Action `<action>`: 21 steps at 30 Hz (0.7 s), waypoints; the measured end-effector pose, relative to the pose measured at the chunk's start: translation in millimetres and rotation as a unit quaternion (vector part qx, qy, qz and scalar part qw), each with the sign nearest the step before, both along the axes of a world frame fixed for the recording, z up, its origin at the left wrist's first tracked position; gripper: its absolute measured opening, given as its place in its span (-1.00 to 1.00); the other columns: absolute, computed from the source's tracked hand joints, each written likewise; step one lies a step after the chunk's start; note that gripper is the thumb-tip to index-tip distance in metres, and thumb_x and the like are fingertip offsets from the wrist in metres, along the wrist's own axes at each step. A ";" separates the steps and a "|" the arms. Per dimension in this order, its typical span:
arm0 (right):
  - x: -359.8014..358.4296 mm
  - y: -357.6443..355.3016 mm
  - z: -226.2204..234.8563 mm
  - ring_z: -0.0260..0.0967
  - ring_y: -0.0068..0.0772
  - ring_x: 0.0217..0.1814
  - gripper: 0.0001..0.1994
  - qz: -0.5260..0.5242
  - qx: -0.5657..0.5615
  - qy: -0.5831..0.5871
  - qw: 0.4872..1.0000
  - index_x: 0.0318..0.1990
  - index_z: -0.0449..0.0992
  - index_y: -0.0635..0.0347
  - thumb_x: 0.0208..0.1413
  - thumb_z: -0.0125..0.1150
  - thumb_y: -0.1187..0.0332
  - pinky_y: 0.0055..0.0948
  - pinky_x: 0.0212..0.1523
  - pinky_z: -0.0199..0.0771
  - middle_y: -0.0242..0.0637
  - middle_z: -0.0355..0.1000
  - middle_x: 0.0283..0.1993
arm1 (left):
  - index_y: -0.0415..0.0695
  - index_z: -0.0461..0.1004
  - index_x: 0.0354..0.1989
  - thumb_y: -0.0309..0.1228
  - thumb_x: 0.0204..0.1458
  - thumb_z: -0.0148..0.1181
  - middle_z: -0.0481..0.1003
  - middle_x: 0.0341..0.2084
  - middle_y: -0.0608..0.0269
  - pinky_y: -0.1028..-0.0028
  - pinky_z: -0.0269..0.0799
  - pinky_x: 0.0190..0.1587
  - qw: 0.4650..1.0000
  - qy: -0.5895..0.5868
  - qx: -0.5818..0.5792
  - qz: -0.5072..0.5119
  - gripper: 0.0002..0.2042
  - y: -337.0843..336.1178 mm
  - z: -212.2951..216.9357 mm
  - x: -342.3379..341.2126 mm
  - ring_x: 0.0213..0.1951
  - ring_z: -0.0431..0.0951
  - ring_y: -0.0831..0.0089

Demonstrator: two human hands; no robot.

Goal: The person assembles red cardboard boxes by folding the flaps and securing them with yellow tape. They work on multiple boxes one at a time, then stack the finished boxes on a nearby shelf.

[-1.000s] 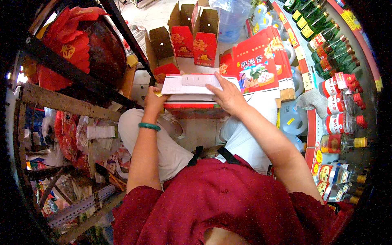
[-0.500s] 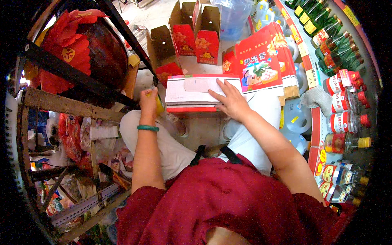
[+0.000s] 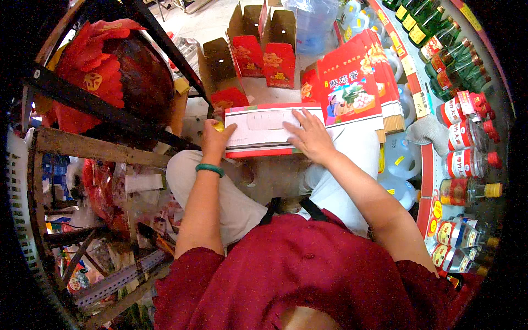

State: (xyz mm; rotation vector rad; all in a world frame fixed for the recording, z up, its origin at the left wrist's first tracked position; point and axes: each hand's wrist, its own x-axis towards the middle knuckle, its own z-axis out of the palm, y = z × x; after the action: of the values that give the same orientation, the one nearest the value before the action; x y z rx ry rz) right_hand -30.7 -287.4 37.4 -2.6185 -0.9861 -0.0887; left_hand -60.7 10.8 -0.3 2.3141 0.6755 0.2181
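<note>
A flat cardboard box, white on top with red edges, lies across my lap between my knees. Spread fingers of my right hand rest on its upper face toward the right end. At the box's left end, my left hand is closed around a small yellow thing, mostly hidden by the fingers, so its kind cannot be made out. The thumb of that hand points over the box's left edge.
Several open red cartons stand upright beyond the box. Flat red printed cartons are stacked at the right, beside a shelf of bottles and a grey glove. A metal and wood rack and a dark jar flank my left.
My left hand has moved right with the yellow thing, up against the box's left end, its thumb now out over the box. The right hand stays on top, almost unmoved.
</note>
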 end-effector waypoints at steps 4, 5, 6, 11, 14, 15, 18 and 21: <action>13.6 31.1 0.7 -0.12 0.01 0.35 -0.44 -0.046 0.026 -0.047 0.997 0.16 0.24 0.12 0.04 0.08 0.06 -0.08 0.28 -0.08 -0.05 0.04 0.28 | -0.21 0.27 -0.18 -0.12 -0.31 0.40 0.44 -0.23 -0.04 0.26 0.35 -0.11 1.000 0.000 -0.001 0.010 -0.41 -5.5 2.5 -4.5 -0.17 0.45 0.07; 9.0 41.5 1.2 -0.10 0.02 0.33 -0.45 -0.025 0.017 -0.056 0.998 0.16 0.25 0.12 0.03 0.08 0.07 -0.08 0.28 -0.07 -0.03 0.07 0.25 | -0.21 0.28 -0.19 -0.15 -0.31 0.41 0.44 -0.23 -0.03 0.26 0.36 -0.12 1.000 -0.011 -0.011 0.017 -0.43 -1.4 -2.5 -5.6 -0.17 0.45 0.08; 7.0 48.3 -1.5 -0.08 0.02 0.32 -0.44 -0.021 0.011 -0.045 0.999 0.16 0.25 0.11 0.02 0.10 0.08 -0.08 0.28 -0.07 -0.03 0.08 0.25 | -0.20 0.29 -0.22 -0.22 -0.32 0.43 0.43 -0.26 0.01 0.25 0.36 -0.14 0.999 -0.033 -0.004 0.016 -0.46 2.2 -7.3 -6.9 -0.20 0.45 0.11; 5.9 38.7 -3.4 0.03 -0.04 0.25 -0.36 -0.020 -0.014 -0.058 0.998 0.19 0.20 0.17 -0.06 0.16 0.11 -0.10 0.28 -0.09 -0.03 0.13 0.21 | -0.10 0.29 -0.13 -0.07 -0.34 0.40 0.40 -0.17 0.08 0.23 0.35 -0.11 0.999 -0.006 -0.036 0.024 -0.39 -23.9 10.2 -5.7 -0.09 0.41 0.13; 9.4 36.4 -8.4 -0.13 -0.06 0.36 -0.35 -0.051 -0.067 -0.051 0.995 0.23 0.13 0.16 0.00 0.11 0.08 -0.05 0.32 -0.22 -0.12 -0.04 0.32 | -0.08 0.24 -0.09 0.04 -0.38 0.38 0.37 -0.12 0.07 0.19 0.35 -0.09 0.998 0.068 0.004 -0.001 -0.30 -29.9 44.9 -7.6 -0.08 0.42 0.13; 8.1 38.8 -6.6 -0.14 -0.07 0.36 -0.35 -0.043 -0.080 -0.032 0.995 0.23 0.13 0.16 0.00 0.11 0.09 -0.04 0.33 -0.25 -0.12 -0.04 0.33 | -0.10 0.24 -0.11 0.03 -0.38 0.38 0.37 -0.12 0.03 0.21 0.36 -0.08 0.997 0.050 0.046 -0.021 -0.31 -24.4 26.7 -9.9 -0.07 0.41 0.13; 10.4 51.3 11.9 -0.15 -0.08 0.37 -0.36 -0.010 -0.122 -0.050 0.991 0.23 0.14 0.16 0.01 0.09 0.10 -0.04 0.34 -0.28 -0.13 -0.04 0.33 | -0.09 0.23 -0.12 0.02 -0.38 0.38 0.37 -0.16 0.03 0.19 0.37 -0.12 0.999 0.033 0.018 -0.021 -0.32 -18.2 31.6 -12.4 -0.09 0.42 0.09; 10.0 61.8 5.7 -0.17 -0.08 0.38 -0.41 0.060 -0.091 -0.056 0.992 0.22 0.16 0.11 0.03 0.08 0.15 -0.02 0.34 -0.30 -0.14 -0.01 0.32 | -0.07 0.22 -0.11 0.02 -0.38 0.37 0.37 -0.14 0.02 0.17 0.38 -0.14 0.997 0.065 0.030 0.006 -0.31 -21.6 33.2 -12.4 -0.10 0.44 0.08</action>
State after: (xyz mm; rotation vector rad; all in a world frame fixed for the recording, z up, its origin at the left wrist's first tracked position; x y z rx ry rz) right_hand -20.6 -225.6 43.1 -2.7363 -1.2419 -0.1238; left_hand -73.0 -10.8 33.0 2.3975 0.7576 0.0943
